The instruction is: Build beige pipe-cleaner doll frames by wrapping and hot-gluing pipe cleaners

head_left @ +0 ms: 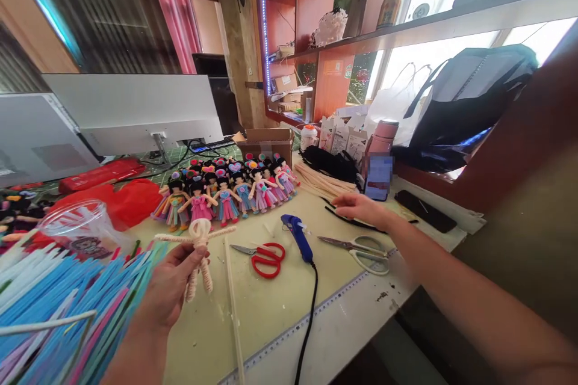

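My left hand (pixel 174 280) is closed on a cream pipe-cleaner doll body (pixel 200 249), upright, with a looped head, outstretched arms and two coiled legs. My right hand (pixel 361 209) reaches over the table's right side, fingers bent, by some black pipe cleaners (pixel 336 212); whether it grips one I cannot make out. Between the hands lie red-handled scissors (pixel 266 260), a blue glue gun (pixel 298 239) with a black cord, and white-handled scissors (pixel 361 249). A cream pipe cleaner (pixel 232 307) lies lengthwise beside the doll body.
Finished dolls (pixel 226 192) stand in rows before a cardboard box (pixel 266 143). Coloured pipe cleaners (pixel 58 307) fill the left front, near a clear plastic tub (pixel 74 222). A phone (pixel 378 177) leans against a pink bottle (pixel 383 135) at right. A ruler strip (pixel 295 332) follows the front edge.
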Tool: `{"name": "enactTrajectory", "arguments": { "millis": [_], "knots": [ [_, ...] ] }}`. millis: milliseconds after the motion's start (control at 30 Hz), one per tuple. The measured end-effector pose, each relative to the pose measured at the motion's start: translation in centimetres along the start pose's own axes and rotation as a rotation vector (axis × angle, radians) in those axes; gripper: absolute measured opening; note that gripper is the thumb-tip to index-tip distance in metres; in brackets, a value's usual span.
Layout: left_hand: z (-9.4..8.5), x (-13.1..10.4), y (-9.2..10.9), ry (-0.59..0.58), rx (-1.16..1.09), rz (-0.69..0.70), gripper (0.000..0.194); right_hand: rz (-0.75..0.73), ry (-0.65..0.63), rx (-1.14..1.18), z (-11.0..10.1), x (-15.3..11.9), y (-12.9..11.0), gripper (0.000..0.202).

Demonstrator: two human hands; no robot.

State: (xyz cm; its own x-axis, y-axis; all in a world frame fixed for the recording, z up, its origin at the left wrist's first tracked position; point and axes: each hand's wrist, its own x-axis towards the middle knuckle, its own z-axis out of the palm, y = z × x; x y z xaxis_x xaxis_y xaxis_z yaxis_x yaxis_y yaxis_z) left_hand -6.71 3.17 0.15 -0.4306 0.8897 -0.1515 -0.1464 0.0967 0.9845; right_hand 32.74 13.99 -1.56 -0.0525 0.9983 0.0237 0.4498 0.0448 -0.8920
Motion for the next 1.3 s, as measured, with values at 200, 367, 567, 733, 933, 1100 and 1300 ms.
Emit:
{"name": "enactTrajectory", "arguments": {
  "millis": [200, 367, 567, 733, 933, 1100, 1300],
  "knots": [
    [-0.1, 0.0, -1.3, -0.093, 0.005, 0.094, 0.052, -0.135, -0.303, -0.131, 8.6, -2.8, -3.0, 0.066],
    [-0.3, -0.1, -1.8, -0.143, -0.009, 0.132, 0.043, -0.051, -0.136, -0.403, 12.0, -3.1, -3.1, 0.021],
    [-0.9, 0.2, -2.0, -0.167, -0.06, 0.137, 0.036, 0.024, -0.124, 0.136, 10.9, -3.1, -6.1, 0.026],
    [-1.0, 0.4, -2.2, -0.14, -0.031, 0.125, 0.04, -0.089, -0.273, 0.435, 12.0, -3.1, -10.3, 0.03],
    [-1.1, 0.6, -2.4, -0.128, -0.003, 0.124, 0.042, -0.112, -0.331, 0.389, 15.6, -4.3, -10.6, 0.033],
    [-1.0, 0.7, -2.6, -0.148, 0.065, 0.143, 0.038, -0.15, -0.28, 0.272, 14.8, -4.8, -10.1, 0.033],
    [-0.9, 0.2, -2.5, -0.153, 0.213, 0.215, 0.028, -0.361, -0.325, 0.195, 13.9, -4.9, -11.3, 0.018]
  ]
}}
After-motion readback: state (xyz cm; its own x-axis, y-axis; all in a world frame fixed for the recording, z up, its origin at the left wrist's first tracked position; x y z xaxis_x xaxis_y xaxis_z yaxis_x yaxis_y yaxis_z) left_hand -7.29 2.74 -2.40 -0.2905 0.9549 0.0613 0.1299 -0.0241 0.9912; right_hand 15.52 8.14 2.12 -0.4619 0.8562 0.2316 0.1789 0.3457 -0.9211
